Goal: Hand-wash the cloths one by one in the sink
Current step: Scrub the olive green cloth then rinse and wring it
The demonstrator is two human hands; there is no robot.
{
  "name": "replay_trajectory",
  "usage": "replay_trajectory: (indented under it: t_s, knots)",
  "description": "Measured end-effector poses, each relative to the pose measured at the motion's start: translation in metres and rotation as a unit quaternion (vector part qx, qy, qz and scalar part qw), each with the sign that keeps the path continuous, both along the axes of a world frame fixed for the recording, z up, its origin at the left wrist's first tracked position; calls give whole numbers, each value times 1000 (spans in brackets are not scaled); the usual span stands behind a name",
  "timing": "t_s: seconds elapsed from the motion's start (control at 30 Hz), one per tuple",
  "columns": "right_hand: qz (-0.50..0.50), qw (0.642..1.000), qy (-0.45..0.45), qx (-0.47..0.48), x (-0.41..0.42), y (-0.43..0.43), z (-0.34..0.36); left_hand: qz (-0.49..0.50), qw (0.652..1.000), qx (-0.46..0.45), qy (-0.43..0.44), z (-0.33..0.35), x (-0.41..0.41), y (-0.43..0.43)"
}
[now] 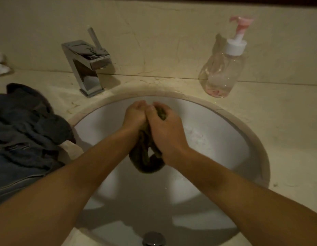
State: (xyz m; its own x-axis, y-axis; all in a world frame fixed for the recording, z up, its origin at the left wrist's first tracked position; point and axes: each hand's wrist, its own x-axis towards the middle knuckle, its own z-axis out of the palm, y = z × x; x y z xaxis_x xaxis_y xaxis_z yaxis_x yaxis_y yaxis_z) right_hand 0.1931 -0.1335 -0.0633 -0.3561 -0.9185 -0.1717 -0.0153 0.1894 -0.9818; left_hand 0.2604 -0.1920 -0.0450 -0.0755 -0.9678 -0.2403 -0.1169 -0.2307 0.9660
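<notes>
1. Clutching a dark olive-brown cloth (145, 162) in the right hand (165, 134), with fingers curled tight round a bunched fold that shows between knuckles and thumb.
2. Pressing the left hand (134, 115) against the right, thumb sides touching, with fingers curled down over the same cloth; cannot tell how the grip sits underneath, behind the back of the hand.
3. Holding both hands together above the far half of the basin, wet and glistening at the fingertips, with forearms reaching in from the near left and near right corners.
4. Letting the rest of the cloth hang below the two wrists in a twisted loop; cannot tell whether it touches the porcelain beneath.
5. Working inside a round white sink (225, 144) sunk under a beige marble counter (281, 125), with droplets and a little foam on the basin wall just right of the hands.
6. Showing, at the near edge of the basin, a round chrome fitting (154, 239), partly cut off by the frame.
7. Standing behind the rim, far left: a square chrome faucet (86, 68) with its thin lever tilted up.
8. Standing behind the rim, far right: a clear pump bottle (223, 71) with a white collar, a pink pump head and a shallow layer of pink liquid at the bottom.
9. Lying heaped on the counter left of the sink: a pile of dark blue-grey cloths (24, 128), its nearest edge reaching the rim.
</notes>
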Motion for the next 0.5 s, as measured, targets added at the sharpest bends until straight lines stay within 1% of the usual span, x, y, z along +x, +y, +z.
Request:
replay_trajectory:
  t_s: [0.03,0.1,0.13,0.17,0.2,0.23,0.27,0.3,0.33,0.37,0.43,0.47,0.5]
  knots:
    - [1,1000,9,2,-3,-3,1,-7,999,38,2,-3,0,-2]
    - [-19,998,47,30,-20,-15,4,-53,990,124,42,-1,-3,2]
    - [-22,994,99,45,-32,-20,5,-81,985,146,43,-1,-4,2]
    - [-9,982,179,65,-45,-24,5,-113,983,143,9,-3,-4,-3]
    - [18,960,264,89,-57,-25,3,-142,981,113,-67,-4,-2,-8]
    - [51,931,342,117,-67,-25,1,-179,964,61,-186,-5,1,-15]
    - [85,900,401,149,-75,-23,0,-217,922,-7,-319,-11,6,-19]
    - [121,871,441,181,-79,-21,-2,-245,872,-67,-419,-18,12,-21]
    - [155,844,470,209,-80,-19,-4,-265,829,-98,-483,-23,16,-22]
    - [181,817,498,227,-79,-17,-5,-276,794,-129,-526,-30,20,-26]
    - [197,779,556,211,-75,-17,-6,-293,740,-198,-573,-39,25,-30]
    - [211,771,571,188,-73,-17,-4,-304,731,-213,-572,-39,25,-29]
    - [243,771,566,164,-71,-18,-3,-320,731,-213,-564,-38,25,-29]
